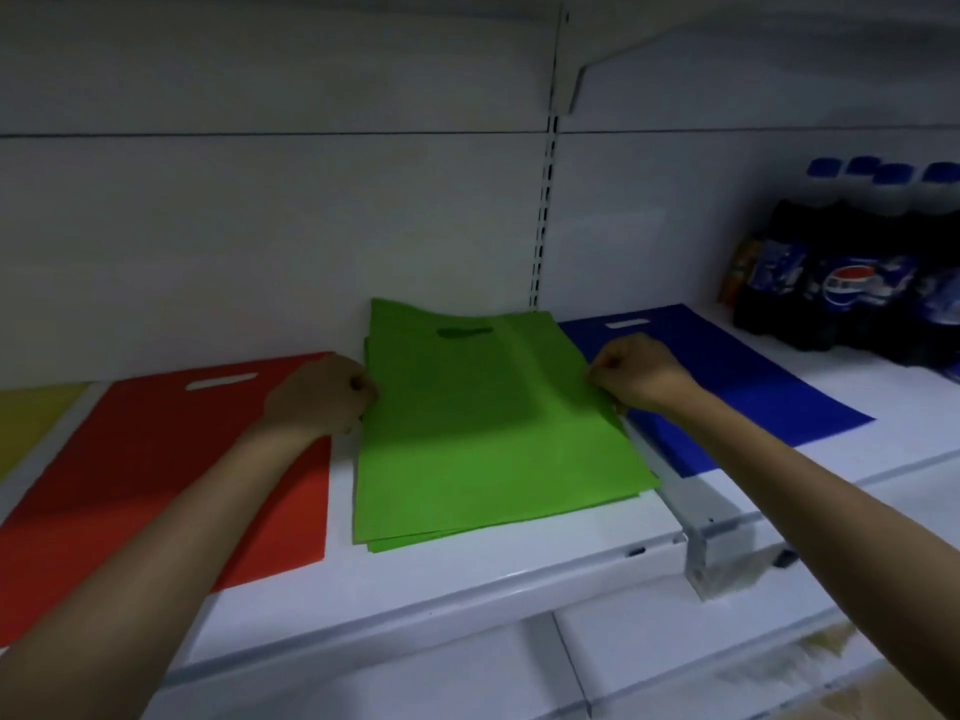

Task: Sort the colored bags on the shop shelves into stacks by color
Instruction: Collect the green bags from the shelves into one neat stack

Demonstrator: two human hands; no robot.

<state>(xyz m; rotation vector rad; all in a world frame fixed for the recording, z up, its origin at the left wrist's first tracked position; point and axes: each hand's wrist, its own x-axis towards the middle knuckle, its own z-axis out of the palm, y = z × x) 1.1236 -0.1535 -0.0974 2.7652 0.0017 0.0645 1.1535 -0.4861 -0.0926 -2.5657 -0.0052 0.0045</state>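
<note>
The green bags (483, 433) lie flat in a small stack on the shelf (467, 574), with the handle slot toward the back and the near edges slightly fanned. Just left of this stack, and apart from it, a red bag (156, 459) lies flat with its slot also at the back. Beyond that, a yellow bag (31, 413) shows only a corner. Right of the green stack lies a blue bag (727, 387), whose left edge appears to touch or slip under it.
</note>
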